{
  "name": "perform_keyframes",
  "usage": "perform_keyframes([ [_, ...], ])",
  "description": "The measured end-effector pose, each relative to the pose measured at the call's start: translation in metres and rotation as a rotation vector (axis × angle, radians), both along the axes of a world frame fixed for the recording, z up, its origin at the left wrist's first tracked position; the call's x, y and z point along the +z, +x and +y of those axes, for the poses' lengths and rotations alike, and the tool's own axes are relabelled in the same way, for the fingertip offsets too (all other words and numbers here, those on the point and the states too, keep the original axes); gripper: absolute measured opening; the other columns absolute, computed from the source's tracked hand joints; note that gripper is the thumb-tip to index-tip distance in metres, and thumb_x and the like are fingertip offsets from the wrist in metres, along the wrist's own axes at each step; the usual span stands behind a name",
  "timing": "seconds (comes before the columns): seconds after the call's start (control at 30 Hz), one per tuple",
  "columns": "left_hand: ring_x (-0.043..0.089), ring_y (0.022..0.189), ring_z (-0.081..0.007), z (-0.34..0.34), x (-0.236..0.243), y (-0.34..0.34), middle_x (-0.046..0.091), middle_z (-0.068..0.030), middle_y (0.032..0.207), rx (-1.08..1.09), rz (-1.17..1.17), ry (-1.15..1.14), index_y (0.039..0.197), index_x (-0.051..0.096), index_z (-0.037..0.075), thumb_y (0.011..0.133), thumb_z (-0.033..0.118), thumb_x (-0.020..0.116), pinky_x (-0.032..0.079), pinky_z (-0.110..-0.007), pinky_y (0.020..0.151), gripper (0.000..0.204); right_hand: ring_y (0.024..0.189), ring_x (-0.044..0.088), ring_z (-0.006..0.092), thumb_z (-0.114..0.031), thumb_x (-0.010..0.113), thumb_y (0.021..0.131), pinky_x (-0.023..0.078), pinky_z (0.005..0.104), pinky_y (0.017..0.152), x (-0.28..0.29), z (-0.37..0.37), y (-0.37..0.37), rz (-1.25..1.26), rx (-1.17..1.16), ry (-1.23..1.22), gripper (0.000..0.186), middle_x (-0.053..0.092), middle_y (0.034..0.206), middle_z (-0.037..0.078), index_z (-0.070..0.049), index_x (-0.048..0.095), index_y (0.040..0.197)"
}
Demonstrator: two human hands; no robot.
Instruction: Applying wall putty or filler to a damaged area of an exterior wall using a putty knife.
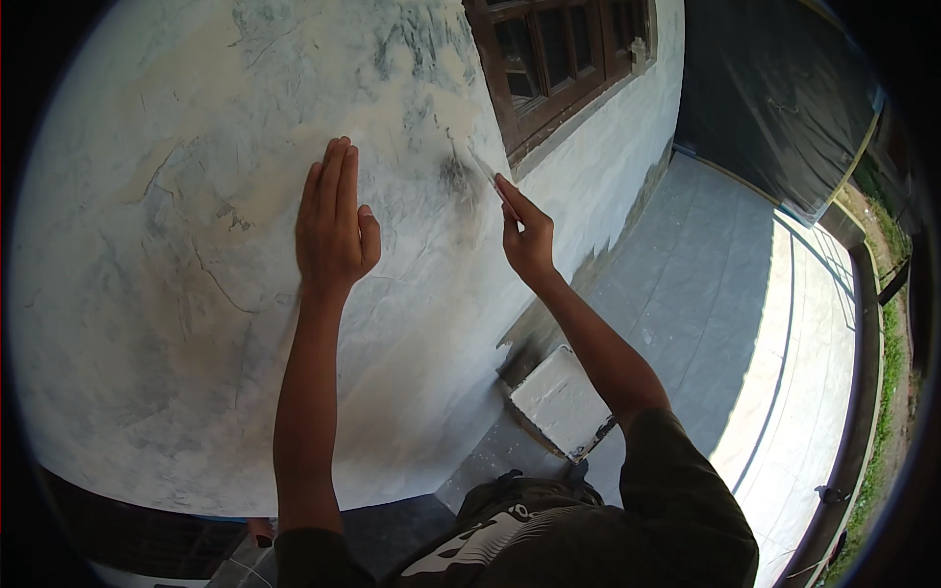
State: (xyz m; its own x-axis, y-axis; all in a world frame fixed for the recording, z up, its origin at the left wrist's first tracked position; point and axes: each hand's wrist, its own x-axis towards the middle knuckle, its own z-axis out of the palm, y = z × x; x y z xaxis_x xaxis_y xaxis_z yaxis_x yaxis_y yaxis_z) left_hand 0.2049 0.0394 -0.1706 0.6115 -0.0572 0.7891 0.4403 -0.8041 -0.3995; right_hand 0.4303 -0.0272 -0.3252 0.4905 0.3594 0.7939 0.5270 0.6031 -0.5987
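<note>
My left hand [335, 220] lies flat against the patchy white wall [118, 323], its fingers straight and close together and the thumb apart. My right hand [529, 240] is closed around a thin putty knife [504, 201], seen nearly edge-on, with its blade tilted up and left toward the wall. Dark scuffed marks [459, 181] show on the plaster just left of the blade. Thin cracks [218, 279] and beige patches run over the wall left of my left hand.
A brown wooden window [549, 59] sits in the wall above my right hand. Below my right arm stands a square, white-smeared tray-like thing [561, 400] on the grey tiled floor [686, 265]. A dark sheet [774, 98] hangs at the far right; a low ledge [865, 333] edges the floor.
</note>
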Motion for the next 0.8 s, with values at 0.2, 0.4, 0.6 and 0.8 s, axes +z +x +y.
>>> perform_keyframes([
  [0.2,0.045,0.139,-0.035,-0.001,0.0,0.002,0.046,-0.0225,0.148,-0.015,0.002,-0.008,0.142,0.043,-0.01,0.08,0.007,0.043,0.034,-0.046,0.116,0.064,0.124,0.06,0.0341,0.018,0.055,0.081,0.049,0.0364,0.104,0.103,0.048,0.038,-0.338,-0.191,0.173,0.055,0.064,0.13,0.016,-0.005,0.063,0.13],
  [0.4,0.045,0.139,-0.0349,-0.002,0.0,0.004,0.046,-0.0229,0.147,0.007,0.011,-0.004,0.141,0.043,-0.01,0.08,0.008,0.043,0.034,-0.047,0.115,0.064,0.132,0.052,0.035,0.019,0.06,0.073,0.045,0.041,0.11,0.035,0.048,-0.005,-0.397,-0.215,0.085,0.062,0.057,0.139,0.014,-0.005,0.062,0.13],
  [0.6,0.044,0.14,-0.0345,-0.001,0.001,0.002,0.046,-0.0227,0.148,0.036,0.02,0.016,0.142,0.043,-0.01,0.08,0.008,0.044,0.033,-0.047,0.116,0.064,0.13,0.053,0.0322,0.015,0.057,0.078,0.039,0.0446,0.115,-0.095,-0.023,-0.033,-0.533,0.268,-0.309,0.06,0.06,0.136,0.011,-0.009,0.06,0.133],
  [0.8,0.043,0.14,-0.0342,-0.002,-0.001,0.0,0.046,-0.0219,0.149,0.053,0.029,0.008,0.142,0.043,-0.009,0.08,0.008,0.044,0.033,-0.047,0.116,0.065,0.121,0.062,0.0275,0.02,0.047,0.085,0.048,0.0336,0.103,-0.027,-0.015,-0.004,-0.01,0.181,-0.151,0.052,0.065,0.129,0.017,-0.001,0.061,0.131],
])
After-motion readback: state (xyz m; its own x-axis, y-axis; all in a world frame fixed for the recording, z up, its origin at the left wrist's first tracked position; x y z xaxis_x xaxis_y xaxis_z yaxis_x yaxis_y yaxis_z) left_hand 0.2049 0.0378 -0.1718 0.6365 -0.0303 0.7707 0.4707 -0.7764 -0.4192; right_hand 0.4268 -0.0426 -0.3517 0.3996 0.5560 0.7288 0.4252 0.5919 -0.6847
